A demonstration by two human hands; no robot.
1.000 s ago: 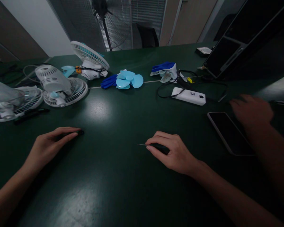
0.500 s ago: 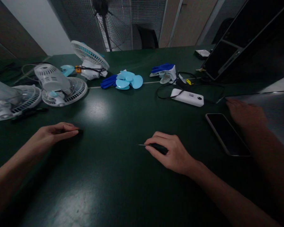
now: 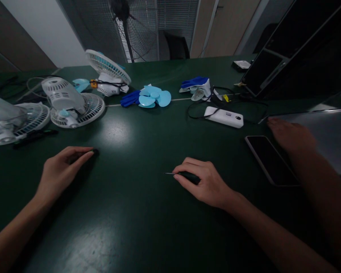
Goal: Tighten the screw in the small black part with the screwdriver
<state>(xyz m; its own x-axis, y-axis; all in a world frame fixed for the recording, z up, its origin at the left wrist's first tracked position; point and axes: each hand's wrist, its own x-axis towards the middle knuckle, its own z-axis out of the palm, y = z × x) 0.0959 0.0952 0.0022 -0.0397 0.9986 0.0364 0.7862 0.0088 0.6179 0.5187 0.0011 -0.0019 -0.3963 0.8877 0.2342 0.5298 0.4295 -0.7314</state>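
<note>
My right hand (image 3: 206,182) rests on the dark green table (image 3: 136,212) near the middle, closed round the dark handle of a small screwdriver (image 3: 190,177), whose thin metal shaft points left. At the left, my left hand (image 3: 61,167) is closed in a pinch on a small dark object (image 3: 95,151) at its fingertips, too small to name. A phone (image 3: 272,161) with a dark screen lies to the right of my right hand. Beyond the hands, a light blue fan blade (image 3: 155,96) lies partly over a blue glove (image 3: 130,98).
White fans (image 3: 64,96) stand and lie at the back left. A white power bank (image 3: 224,116) with a black cable and another glove (image 3: 197,85) lie at the back right. Another person's hand (image 3: 291,136) rests by a silvery flat panel (image 3: 329,132) at the right.
My left hand has turned slightly, its wrist now lower and nearer the fingers, with the small dark object slightly higher. My right hand has hardly moved.
</note>
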